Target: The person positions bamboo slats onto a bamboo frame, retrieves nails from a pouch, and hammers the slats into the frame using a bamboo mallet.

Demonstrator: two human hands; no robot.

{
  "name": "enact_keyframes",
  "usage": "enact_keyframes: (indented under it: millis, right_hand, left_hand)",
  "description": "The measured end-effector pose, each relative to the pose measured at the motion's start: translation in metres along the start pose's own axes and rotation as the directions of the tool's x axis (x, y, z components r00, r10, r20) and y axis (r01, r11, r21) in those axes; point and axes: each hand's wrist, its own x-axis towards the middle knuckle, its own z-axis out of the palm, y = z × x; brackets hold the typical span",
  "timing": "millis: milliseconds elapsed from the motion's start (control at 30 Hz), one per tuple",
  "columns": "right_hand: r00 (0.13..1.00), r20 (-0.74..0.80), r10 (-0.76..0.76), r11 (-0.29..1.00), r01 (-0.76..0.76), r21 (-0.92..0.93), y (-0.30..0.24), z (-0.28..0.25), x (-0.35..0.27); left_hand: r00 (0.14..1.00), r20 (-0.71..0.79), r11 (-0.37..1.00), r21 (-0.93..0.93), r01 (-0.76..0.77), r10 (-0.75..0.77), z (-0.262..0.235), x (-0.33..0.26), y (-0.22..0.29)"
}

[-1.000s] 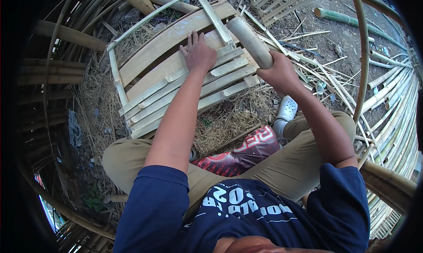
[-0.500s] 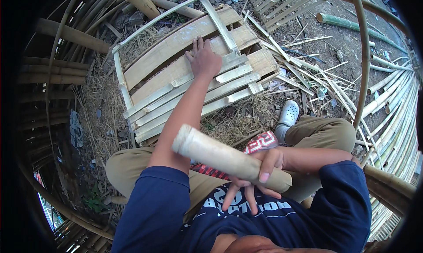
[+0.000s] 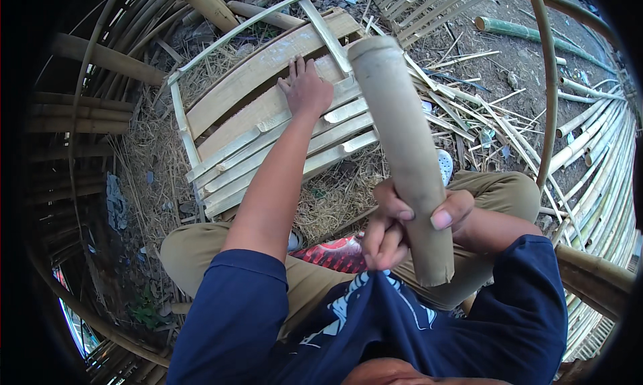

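My right hand (image 3: 429, 214) grips a thick, pale bamboo piece (image 3: 405, 137) near its lower end, between thumb and fingers. The piece stands nearly upright in the picture and hides part of the slat frame behind it. Lower fingers of that hand also pinch the front of my dark blue shirt (image 3: 375, 298), pulling the cloth into a peak. My left hand (image 3: 308, 89) rests with fingers apart on wide wooden boards (image 3: 244, 113). Around these boards is a frame of split bamboo slats (image 3: 274, 144), several laid side by side across its near part.
Thin bamboo offcuts (image 3: 495, 123) litter the ground on the right. A slatted bamboo panel (image 3: 435, 10) lies at the far side. Green bamboo poles (image 3: 522, 33) and a stack of poles (image 3: 596, 157) lie on the right. An upright pole (image 3: 550, 83) stands near my right knee.
The bamboo piece has swung from slanting left to nearly upright, rising and moving right with my right hand. That hand's loose fingers have closed on the shirt. My left hand has hardly moved.
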Motion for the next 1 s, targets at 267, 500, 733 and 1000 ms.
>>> enact_keyframes:
  millis: [267, 500, 733, 1000]
  right_hand:
    - [0.933, 0.357, -0.054, 0.822, 0.244, -0.514, -0.044, 0.071, 0.001]
    - [0.944, 0.238, -0.228, 0.628, 0.329, -0.705, -0.035, 0.161, -0.009]
    - [0.975, -0.089, -0.204, 0.858, 0.135, -0.496, 0.003, 0.134, -0.003]
    - [0.435, -0.57, -0.697, 0.277, -0.57, -0.774, -0.112, 0.049, 0.046]
  left_hand:
    - [1.0, -0.005, 0.999, -0.039, 0.027, -0.028, 0.004, 0.002, -0.003]
    - [1.0, -0.01, 0.999, -0.034, 0.029, -0.029, -0.009, 0.002, -0.015]
    - [1.0, 0.015, 0.999, -0.041, 0.01, -0.009, -0.004, -0.001, -0.004]
    - [0.999, -0.011, 0.999, -0.015, 0.037, -0.037, -0.013, -0.003, -0.011]
